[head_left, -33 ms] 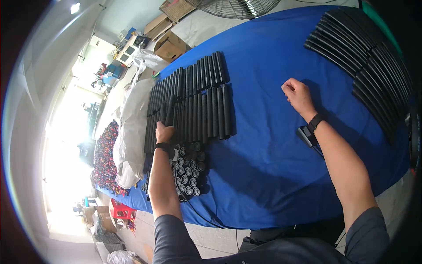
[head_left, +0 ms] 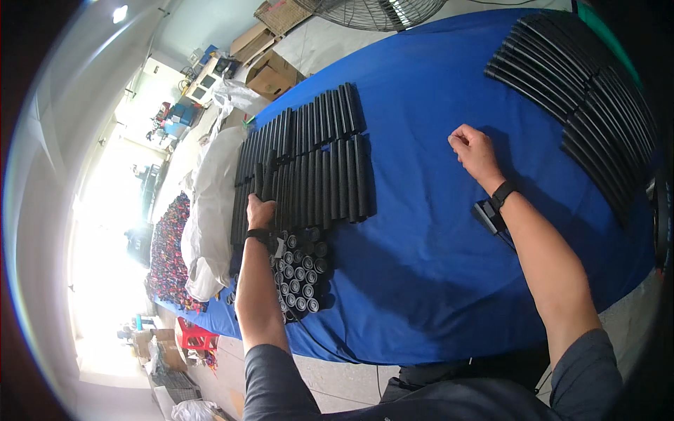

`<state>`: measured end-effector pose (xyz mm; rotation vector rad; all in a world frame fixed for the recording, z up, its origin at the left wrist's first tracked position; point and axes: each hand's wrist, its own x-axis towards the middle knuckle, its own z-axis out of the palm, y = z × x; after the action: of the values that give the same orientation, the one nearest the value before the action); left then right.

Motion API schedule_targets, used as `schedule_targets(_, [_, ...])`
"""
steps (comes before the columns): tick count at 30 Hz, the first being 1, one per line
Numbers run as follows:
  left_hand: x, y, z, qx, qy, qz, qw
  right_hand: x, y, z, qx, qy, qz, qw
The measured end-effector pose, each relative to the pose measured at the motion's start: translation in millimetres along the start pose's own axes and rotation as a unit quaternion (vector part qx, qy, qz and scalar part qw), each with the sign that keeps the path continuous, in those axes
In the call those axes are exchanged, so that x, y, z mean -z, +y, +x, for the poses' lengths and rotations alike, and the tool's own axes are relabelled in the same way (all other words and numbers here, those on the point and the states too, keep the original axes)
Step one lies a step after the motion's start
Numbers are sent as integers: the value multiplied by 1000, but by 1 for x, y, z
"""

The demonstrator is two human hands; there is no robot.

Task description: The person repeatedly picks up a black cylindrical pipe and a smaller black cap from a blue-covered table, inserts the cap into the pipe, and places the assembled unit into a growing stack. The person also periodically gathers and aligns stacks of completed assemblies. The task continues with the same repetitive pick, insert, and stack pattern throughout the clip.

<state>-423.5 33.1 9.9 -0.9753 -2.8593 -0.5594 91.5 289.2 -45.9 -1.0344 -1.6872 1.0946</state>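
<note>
My left hand (head_left: pixel 260 212) is closed round the lower ends of black tubes (head_left: pixel 269 175), which stand tilted a little above the others. Its fingers are partly hidden, so how many tubes it grips is unclear. Beneath and beside it, more black tubes (head_left: pixel 337 179) lie side by side in two rows on the blue cloth. Next to my left wrist stands a cluster of round black pieces with pale ringed ends (head_left: pixel 309 276). Over bare cloth to the right hovers my right hand (head_left: pixel 474 154), its fingers curled together with nothing visible in them.
Long black tubes (head_left: pixel 604 126) lie in overlapping rows at the far right of the blue-covered table (head_left: pixel 421 266). A white plastic sheet (head_left: pixel 210 203) and a heap of small multicoloured pieces (head_left: pixel 168 252) line the left side. A fan (head_left: pixel 379 12) stands beyond the far edge.
My left hand has shifted very slightly to the left with the tubes in its grip. My right hand stays almost where it was.
</note>
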Motion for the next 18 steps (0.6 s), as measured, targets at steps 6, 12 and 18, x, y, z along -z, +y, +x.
schedule_targets(6, [66, 86, -93, -14, -135, -288, 948, 0, 6, 1, 7, 2, -15, 1000])
schedule_targets(12, [72, 198, -257, -51, -288, -293, 910, 16, 6, -4, 7, -51, 53, 997])
schedule_targets(18, [8, 209, -355, -141, -265, -111, 948, 66, 13, -44, -1, -53, 90, 995])
